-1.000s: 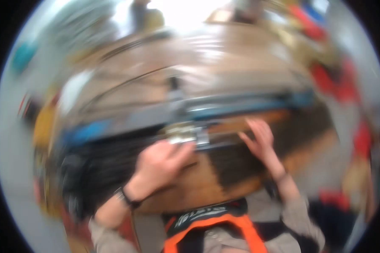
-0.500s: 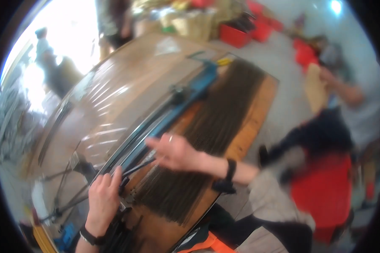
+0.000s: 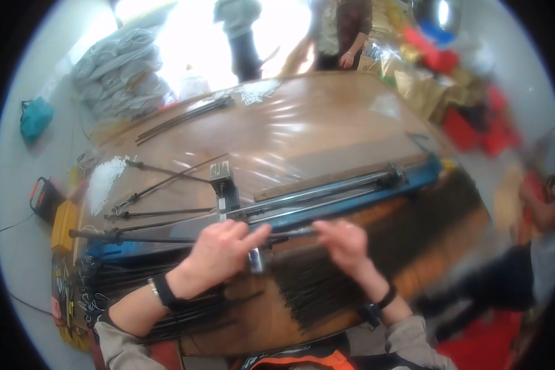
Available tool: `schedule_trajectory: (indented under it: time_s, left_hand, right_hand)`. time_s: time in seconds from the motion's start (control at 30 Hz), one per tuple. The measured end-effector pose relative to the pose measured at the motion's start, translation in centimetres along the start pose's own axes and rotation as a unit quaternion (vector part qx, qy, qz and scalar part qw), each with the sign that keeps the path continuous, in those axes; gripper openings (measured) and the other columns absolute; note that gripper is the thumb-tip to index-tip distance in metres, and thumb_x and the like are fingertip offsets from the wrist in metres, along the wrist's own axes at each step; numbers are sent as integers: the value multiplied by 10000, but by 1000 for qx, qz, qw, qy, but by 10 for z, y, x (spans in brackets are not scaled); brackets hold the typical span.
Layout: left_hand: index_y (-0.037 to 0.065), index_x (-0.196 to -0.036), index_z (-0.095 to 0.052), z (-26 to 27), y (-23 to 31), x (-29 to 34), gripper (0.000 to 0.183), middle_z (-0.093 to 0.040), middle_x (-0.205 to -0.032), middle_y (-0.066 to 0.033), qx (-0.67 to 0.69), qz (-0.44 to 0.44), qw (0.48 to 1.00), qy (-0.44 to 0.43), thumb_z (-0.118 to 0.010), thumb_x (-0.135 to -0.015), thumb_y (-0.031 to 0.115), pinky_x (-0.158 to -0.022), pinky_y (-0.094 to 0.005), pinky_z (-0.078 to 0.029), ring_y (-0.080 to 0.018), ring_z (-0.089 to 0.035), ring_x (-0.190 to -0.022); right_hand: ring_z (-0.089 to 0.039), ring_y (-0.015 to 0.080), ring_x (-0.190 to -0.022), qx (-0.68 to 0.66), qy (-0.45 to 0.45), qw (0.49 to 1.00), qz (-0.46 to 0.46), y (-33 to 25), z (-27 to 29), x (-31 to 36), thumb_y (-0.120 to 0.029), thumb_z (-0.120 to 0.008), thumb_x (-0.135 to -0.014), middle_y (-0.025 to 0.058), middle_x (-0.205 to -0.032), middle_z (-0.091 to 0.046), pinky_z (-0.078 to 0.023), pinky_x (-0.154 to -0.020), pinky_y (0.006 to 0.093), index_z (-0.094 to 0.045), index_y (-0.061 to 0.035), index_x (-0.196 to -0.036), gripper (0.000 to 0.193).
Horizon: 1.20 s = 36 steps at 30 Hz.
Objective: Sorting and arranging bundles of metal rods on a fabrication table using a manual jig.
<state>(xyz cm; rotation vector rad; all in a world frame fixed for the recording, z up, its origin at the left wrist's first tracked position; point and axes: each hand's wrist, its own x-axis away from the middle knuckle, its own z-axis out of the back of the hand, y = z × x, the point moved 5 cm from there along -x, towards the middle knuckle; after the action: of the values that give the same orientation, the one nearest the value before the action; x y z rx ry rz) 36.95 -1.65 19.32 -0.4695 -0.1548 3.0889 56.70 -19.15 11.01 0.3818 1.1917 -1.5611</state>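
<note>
My left hand (image 3: pixel 219 254) is closed around a thin dark rod (image 3: pixel 160 239) lying roughly level across the near side of the bench. Farther right, my right hand (image 3: pixel 345 245) has its fingertips pinched near the rod's right end; blur hides the exact contact. Just beyond both hands runs a long blue rail fixture (image 3: pixel 345 200) carrying bright metal bars. A metal block (image 3: pixel 222 176) stands at its left part, past my left hand. Below my left fingers a small shiny metal piece (image 3: pixel 256 260) shows.
Many dark rods lie in a wide row (image 3: pixel 401 231) on the right, with more dark rods (image 3: pixel 191 311) at the near left. White small pieces (image 3: pixel 108 182) are heaped at the left edge, near a yellow box (image 3: pixel 61 227). People stand beyond the bench and at the right.
The view has swung to the right, so the bench now lies more level. My hands have moved farther apart, with the rod still at my left hand.
</note>
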Motion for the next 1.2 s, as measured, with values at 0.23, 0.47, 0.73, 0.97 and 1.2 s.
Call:
schedule_trajectory:
  time_s: [0.23,0.47,0.73,0.97,1.2]
  left_hand:
    - [147,-1249,-621,12,-25,27,519,-541,-760,-36,-30,28,999,6,-628,-739,50,-608,-347,-488,-221,-570,-702]
    - [85,-1038,-606,46,-71,86,211,-553,-778,-111,-10,141,981,132,-626,-835,29,-629,-408,-486,-295,-574,-700]
    - [-10,-1114,-607,100,-110,139,187,-599,-857,-200,6,256,942,219,-597,-930,18,-678,-413,-486,-380,-596,-769]
    - [-3,-1135,-620,93,-105,181,199,-617,-872,-189,24,313,931,188,-595,-940,26,-668,-392,-485,-368,-591,-748]
    - [36,-1130,-633,72,-116,214,209,-614,-847,-183,36,345,921,176,-619,-922,43,-641,-397,-480,-358,-600,-723]
  right_hand:
    - [-539,198,-586,-4,-22,993,113,-33,-33,-26,-175,-682,-920,34,-691,-581,-409,-486,317,-713,-86,-1117,218]
    - [-568,245,-609,94,-17,991,98,-2,-35,-13,-127,-670,-917,98,-772,-624,-443,-535,340,-702,-66,-1084,180]
    - [-689,195,-766,-125,-175,965,-148,-8,-130,-71,-173,-658,-934,140,-860,-702,-526,-651,326,-712,-79,-1044,154]
    - [-634,154,-797,-145,-184,965,116,-60,-216,-110,-272,-723,-870,28,-729,-672,-411,-892,390,-744,-126,-832,152]
    - [-615,207,-817,-6,-247,938,241,-86,-237,-106,-235,-723,-831,21,-706,-647,-373,-913,397,-715,-132,-771,120]
